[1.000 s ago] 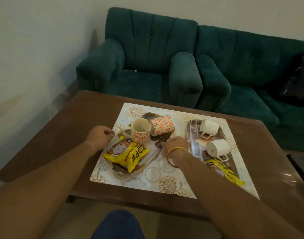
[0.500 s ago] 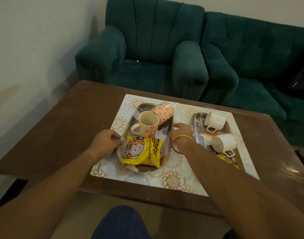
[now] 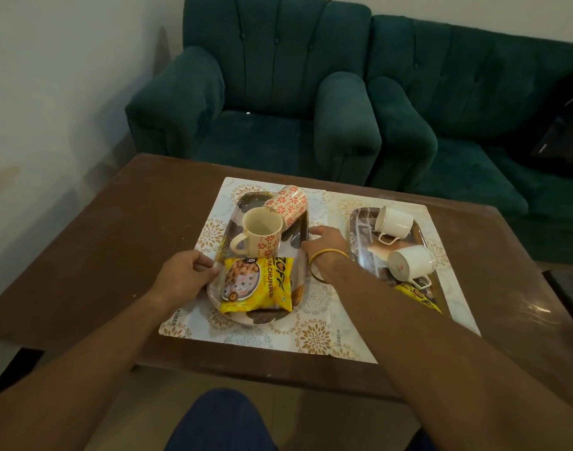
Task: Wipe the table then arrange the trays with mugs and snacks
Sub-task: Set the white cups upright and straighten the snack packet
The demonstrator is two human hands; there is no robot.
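Note:
A patterned oval tray (image 3: 296, 247) lies lengthwise on the left place mat (image 3: 213, 236). It carries two red-flowered mugs, one tipped towards me (image 3: 262, 234) and one lying on its side (image 3: 290, 203), plus a yellow snack packet (image 3: 257, 284). My left hand (image 3: 184, 275) grips the tray's left rim and my right hand (image 3: 325, 244) grips its right rim. To the right a shiny rectangular tray (image 3: 356, 236) holds two white mugs on their sides (image 3: 392, 221) (image 3: 412, 262) and a second yellow packet (image 3: 418, 297), partly hidden by my right forearm.
The brown wooden table (image 3: 116, 239) has bare surface at left and far right. A green armchair (image 3: 262, 102) and a green sofa (image 3: 473, 102) stand right behind it. A white wall runs along the left. My knee (image 3: 220, 421) shows below the table's near edge.
Both hands have turned the oval tray from a slant to lengthwise on the mat and shifted it a little away from me. The right tray has not moved.

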